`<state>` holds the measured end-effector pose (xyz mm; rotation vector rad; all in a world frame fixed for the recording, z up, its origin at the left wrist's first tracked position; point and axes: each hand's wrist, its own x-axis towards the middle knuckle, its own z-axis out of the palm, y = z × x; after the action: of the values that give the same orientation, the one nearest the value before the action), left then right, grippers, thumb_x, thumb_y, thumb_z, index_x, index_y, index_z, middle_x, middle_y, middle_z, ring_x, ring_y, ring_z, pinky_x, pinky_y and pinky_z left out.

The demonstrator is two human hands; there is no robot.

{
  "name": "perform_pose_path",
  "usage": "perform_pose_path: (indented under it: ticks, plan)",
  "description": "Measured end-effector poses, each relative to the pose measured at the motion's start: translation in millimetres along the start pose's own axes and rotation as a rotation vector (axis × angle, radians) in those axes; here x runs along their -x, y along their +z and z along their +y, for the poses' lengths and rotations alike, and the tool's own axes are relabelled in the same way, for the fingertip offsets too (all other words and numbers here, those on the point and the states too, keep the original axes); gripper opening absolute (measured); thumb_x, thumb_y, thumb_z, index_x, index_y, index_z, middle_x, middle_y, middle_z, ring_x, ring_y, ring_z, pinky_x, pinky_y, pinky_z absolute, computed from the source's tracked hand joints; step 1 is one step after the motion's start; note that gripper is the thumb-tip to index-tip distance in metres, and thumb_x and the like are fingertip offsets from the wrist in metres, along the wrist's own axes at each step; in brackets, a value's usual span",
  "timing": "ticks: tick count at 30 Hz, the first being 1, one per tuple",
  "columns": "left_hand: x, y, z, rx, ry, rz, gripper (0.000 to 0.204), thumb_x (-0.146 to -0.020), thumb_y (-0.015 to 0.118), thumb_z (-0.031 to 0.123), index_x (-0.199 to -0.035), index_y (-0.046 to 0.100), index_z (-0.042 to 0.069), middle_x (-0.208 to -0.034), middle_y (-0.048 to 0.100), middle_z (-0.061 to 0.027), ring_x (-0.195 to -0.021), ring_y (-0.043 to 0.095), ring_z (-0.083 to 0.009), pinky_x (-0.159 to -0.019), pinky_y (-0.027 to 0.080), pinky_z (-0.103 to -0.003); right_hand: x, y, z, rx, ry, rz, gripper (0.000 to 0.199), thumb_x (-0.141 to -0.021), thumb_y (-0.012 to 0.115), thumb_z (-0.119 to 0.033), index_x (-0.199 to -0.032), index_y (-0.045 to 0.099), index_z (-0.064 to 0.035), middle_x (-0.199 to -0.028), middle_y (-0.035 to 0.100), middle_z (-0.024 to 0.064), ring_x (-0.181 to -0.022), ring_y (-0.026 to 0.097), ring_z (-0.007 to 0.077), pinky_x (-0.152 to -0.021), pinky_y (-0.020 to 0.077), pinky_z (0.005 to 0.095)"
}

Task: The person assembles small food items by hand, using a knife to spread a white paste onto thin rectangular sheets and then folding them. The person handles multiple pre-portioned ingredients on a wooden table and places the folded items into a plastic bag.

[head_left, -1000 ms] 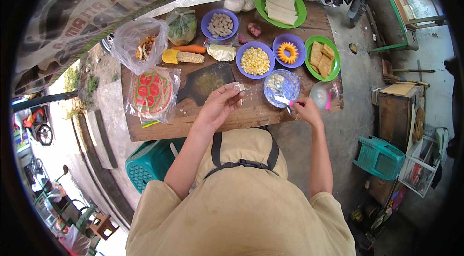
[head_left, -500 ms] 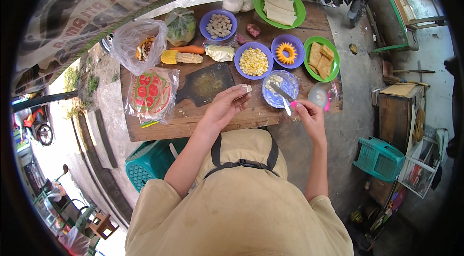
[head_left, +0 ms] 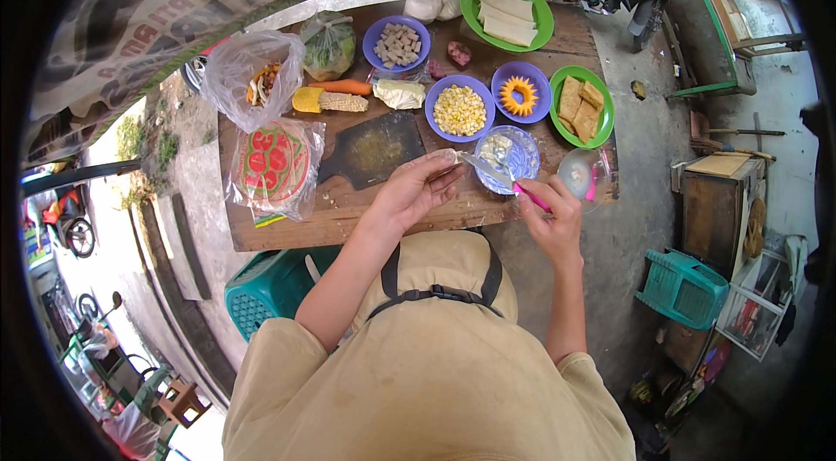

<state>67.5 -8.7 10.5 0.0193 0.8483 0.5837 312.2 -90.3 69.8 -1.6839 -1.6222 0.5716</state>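
Here, a wooden counter (head_left: 287, 230) spread across the upper middle of the view, crowded with food. Toward its left end, a round red-and-white patterned packet in clear plastic (head_left: 274, 167), and behind it a clear bag (head_left: 252, 78) with something yellow and red inside. Near the middle, a dark cutting board (head_left: 374, 152) dusted with yellow scraps, just left of the hands. Along the far edge, a green plate of pale flat slabs (head_left: 507, 10), a purple bowl of cubed pieces (head_left: 397, 43) and a bag of greens (head_left: 329, 43). Closer in, a purple bowl of corn kernels (head_left: 459, 108), a purple bowl with a yellow ring-shaped piece (head_left: 521, 94), and a green plate of fried squares (head_left: 582, 106) at the right end. Between bag and bowls, a corn cob (head_left: 331, 100) beside an orange carrot (head_left: 341, 86). At the near edge, a clear patterned bowl (head_left: 508, 158) holding a few pale bits. Left hand (head_left: 416, 191) raised just beside that bowl, fingers (head_left: 444, 167) pinched narrowly on a small pale piece (head_left: 452, 154) at the bowl's left rim. Right hand (head_left: 550, 215) wrapped around the pink handle of a knife (head_left: 498, 175), blade angled across the bowl toward the pale piece; contact between blade and piece could not be told. Just right of that hand, a small clear cup (head_left: 579, 174).
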Motion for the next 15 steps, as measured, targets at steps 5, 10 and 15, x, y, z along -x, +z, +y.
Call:
perform_pose_path:
  ticks: [5,10,15]
  plan:
    - [1.8,1.8,1.6,0.035,-0.001,0.003,0.023,-0.098,0.068,0.011,-0.121,0.065,0.008,-0.115,0.07,-0.0056,-0.11,0.067,-0.0184,-0.082,0.053,-0.035,-0.3,-3.3,-2.3,0.104,-0.083,-0.013,0.025,-0.077,0.077,-0.001,-0.102,0.076,-0.0035,-0.084,0.067,0.0107,-0.071,0.067,0.024,-0.064,0.0519,0.0334]
    - [1.3,1.5,5.7,-0.014,0.011,0.023,0.025,-0.098,0.069,0.013,-0.122,0.064,0.01,-0.117,0.069,-0.0078,-0.112,0.066,-0.0188,-0.082,0.054,-0.035,-3.2,-6.4,-5.5,0.1,-0.079,0.034,0.023,-0.075,0.08,-0.007,-0.098,0.078,-0.0095,-0.078,0.063,0.0076,-0.069,0.064,0.0237,-0.06,0.05,0.0362]
    - [2.6,3.1,5.2,-0.044,0.006,0.022,0.025,-0.098,0.069,0.013,-0.122,0.064,0.01,-0.116,0.07,-0.0072,-0.113,0.066,-0.0182,-0.081,0.054,-0.034,-7.7,-6.4,-6.1,0.111,-0.114,-0.013,0.026,-0.075,0.079,-0.001,-0.101,0.076,-0.0045,-0.083,0.066,0.0104,-0.071,0.066,0.0236,-0.063,0.0514,0.0337]
